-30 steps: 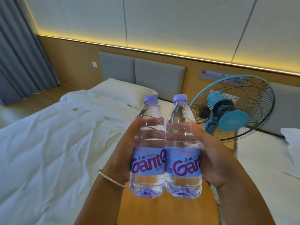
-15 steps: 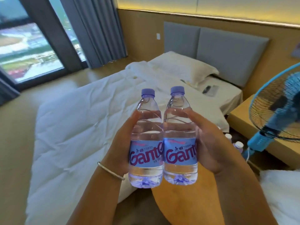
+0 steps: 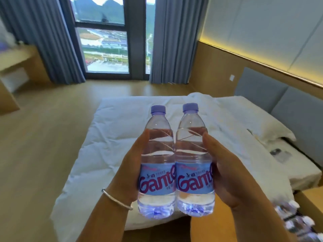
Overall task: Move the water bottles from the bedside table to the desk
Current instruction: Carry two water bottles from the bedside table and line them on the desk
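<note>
Two upright water bottles (image 3: 175, 161), caps up, touching, left hand (image 3: 130, 173) and right hand (image 3: 232, 175) in wrapped grip.

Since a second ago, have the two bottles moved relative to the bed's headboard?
Yes. The two bottles, gripped by the left hand and the right hand, have swung leftward: the headboard, earlier behind them, now lies far right, and the window is ahead.

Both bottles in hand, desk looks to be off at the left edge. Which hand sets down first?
Left, probably. The left hand grips the left bottle on the side nearer the wooden desk at the far left. The right hand grips the right bottle, farther away, and would cross over.
</note>
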